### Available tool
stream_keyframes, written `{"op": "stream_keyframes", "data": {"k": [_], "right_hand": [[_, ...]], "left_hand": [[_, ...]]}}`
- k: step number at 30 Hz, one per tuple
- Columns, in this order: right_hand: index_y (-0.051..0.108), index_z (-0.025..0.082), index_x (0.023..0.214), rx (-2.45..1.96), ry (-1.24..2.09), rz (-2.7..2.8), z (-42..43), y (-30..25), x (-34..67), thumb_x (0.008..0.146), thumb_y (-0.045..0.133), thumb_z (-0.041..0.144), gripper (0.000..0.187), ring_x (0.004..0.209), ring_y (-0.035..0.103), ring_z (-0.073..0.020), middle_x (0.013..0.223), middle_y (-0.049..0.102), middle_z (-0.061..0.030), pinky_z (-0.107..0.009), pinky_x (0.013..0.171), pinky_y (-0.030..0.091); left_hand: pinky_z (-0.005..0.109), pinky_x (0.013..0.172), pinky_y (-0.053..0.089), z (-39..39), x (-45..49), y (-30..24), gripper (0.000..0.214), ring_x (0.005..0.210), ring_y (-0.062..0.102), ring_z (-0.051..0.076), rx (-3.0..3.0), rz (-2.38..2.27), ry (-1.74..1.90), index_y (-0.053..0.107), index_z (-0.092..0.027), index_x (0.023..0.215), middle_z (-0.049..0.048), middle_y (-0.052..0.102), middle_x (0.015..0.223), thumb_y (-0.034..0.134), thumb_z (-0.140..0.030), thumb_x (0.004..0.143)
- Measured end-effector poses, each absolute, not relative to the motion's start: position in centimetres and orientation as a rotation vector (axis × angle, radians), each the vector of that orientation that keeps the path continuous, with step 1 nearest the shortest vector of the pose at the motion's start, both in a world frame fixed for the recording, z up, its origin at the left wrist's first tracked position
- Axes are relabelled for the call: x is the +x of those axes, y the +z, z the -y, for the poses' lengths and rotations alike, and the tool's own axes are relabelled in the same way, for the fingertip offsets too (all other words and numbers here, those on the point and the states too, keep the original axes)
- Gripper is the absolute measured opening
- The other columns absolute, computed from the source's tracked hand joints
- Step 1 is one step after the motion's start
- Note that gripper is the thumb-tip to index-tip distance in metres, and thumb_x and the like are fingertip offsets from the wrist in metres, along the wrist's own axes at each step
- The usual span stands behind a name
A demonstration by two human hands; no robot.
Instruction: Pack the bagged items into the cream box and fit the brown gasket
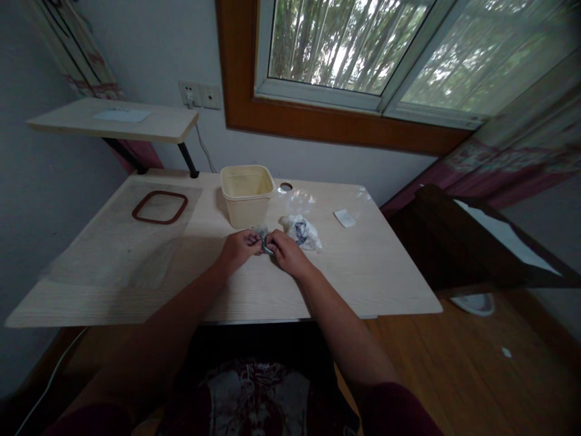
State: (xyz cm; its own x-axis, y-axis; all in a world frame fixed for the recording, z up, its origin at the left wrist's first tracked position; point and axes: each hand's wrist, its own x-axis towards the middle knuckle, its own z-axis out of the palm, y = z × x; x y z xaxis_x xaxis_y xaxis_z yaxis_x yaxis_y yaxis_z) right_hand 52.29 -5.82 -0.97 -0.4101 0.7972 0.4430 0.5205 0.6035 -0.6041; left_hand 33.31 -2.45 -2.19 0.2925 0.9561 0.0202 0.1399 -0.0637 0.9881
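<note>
The left hand [241, 248] and the right hand [285, 251] both pinch the grey bundle [262, 234], just at the near side of the bin [247, 211], apparently working it, which calls for steady fingers from both.

The crumpled bundle [262, 234] is grey, the square plastic bin [249, 210] cream, the rounded-square ring [157, 222] reddish brown, the plastic bag [303, 233] white with blue print, the worktop [258, 293] pale, wood-grained.
</note>
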Motion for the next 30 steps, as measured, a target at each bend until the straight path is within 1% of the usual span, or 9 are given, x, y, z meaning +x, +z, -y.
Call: {"op": "stream_keyframes", "data": {"k": [6, 8, 10, 13, 18, 22, 30], "right_hand": [[0.058, 0.021, 0.096, -1.07, 0.463, 2.015, 5.9, -0.9, 52.2, 0.097, 0.051, 0.022, 0.007, 0.087, 0.058, -0.0194, 0.09, 0.059, -0.0044, -0.031, 0.081, 0.046], [0.06, 0.021, 0.097, -1.085, 0.44, 1.964, 6.0, -0.9, 51.9, 0.096, 0.058, 0.026, 0.006, 0.088, 0.059, -0.0191, 0.092, 0.061, -0.0049, -0.031, 0.082, 0.047], [0.062, 0.021, 0.096, -1.111, 0.406, 1.924, 6.0, -0.9, 51.7, 0.092, 0.065, 0.03, 0.01, 0.088, 0.06, -0.0191, 0.092, 0.062, -0.0051, -0.031, 0.081, 0.048], [0.065, 0.02, 0.093, -1.182, 0.355, 1.901, 6.0, -1.0, 51.3, 0.089, 0.069, 0.029, 0.01, 0.086, 0.062, -0.0195, 0.09, 0.065, -0.005, -0.031, 0.08, 0.049], [0.067, 0.02, 0.092, -1.302, 0.335, 1.886, 5.9, -1.3, 50.9, 0.09, 0.065, 0.02, 0.002, 0.087, 0.065, -0.0203, 0.09, 0.068, -0.0054, -0.032, 0.082, 0.05], [0.065, 0.019, 0.091, -1.339, 0.339, 1.921, 5.8, -1.4, 50.9, 0.091, 0.06, 0.015, 0.006, 0.086, 0.064, -0.0209, 0.088, 0.067, -0.0062, -0.032, 0.081, 0.049], [0.058, 0.019, 0.093, -1.35, 0.339, 1.991, 5.7, -1.6, 50.9, 0.089, 0.053, 0.012, 0.009, 0.087, 0.059, -0.0222, 0.09, 0.061, -0.0073, -0.032, 0.08, 0.047]], "left_hand": [[0.03, 0.067, 0.064, 2.3, 33.1, -1.8, 0.022, 0.064, 0.073, 0.016, 1.268, -0.935, 0.933, 0.064, -0.014, 0.08, -0.0002, 0.071, 0.071, 0.076, -0.028, 0.067], [0.032, 0.069, 0.065, 2.3, 33.0, -1.7, 0.023, 0.064, 0.073, 0.016, 1.252, -0.927, 0.928, 0.064, -0.013, 0.081, 0.0003, 0.072, 0.072, 0.077, -0.028, 0.068], [0.033, 0.07, 0.065, 2.3, 33.1, -1.6, 0.024, 0.064, 0.073, 0.017, 1.248, -0.94, 0.926, 0.064, -0.013, 0.082, 0.0008, 0.072, 0.072, 0.077, -0.028, 0.069], [0.034, 0.069, 0.066, 2.3, 33.3, -1.8, 0.024, 0.064, 0.074, 0.018, 1.247, -0.971, 0.938, 0.064, -0.013, 0.083, 0.001, 0.072, 0.071, 0.078, -0.028, 0.069], [0.032, 0.067, 0.065, 2.3, 33.5, -2.5, 0.021, 0.065, 0.074, 0.018, 1.321, -1.029, 0.988, 0.064, -0.015, 0.081, 0.0004, 0.072, 0.07, 0.076, -0.029, 0.071], [0.03, 0.067, 0.064, 2.5, 33.6, -2.9, 0.017, 0.067, 0.075, 0.019, 1.444, -1.063, 1.008, 0.064, -0.016, 0.081, 0.0009, 0.073, 0.071, 0.073, -0.029, 0.072], [0.025, 0.06, 0.06, 2.6, 33.7, -2.5, 0.014, 0.065, 0.074, 0.018, 1.571, -1.128, 0.991, 0.065, -0.018, 0.08, 0.0014, 0.073, 0.069, 0.07, -0.029, 0.073]]}}
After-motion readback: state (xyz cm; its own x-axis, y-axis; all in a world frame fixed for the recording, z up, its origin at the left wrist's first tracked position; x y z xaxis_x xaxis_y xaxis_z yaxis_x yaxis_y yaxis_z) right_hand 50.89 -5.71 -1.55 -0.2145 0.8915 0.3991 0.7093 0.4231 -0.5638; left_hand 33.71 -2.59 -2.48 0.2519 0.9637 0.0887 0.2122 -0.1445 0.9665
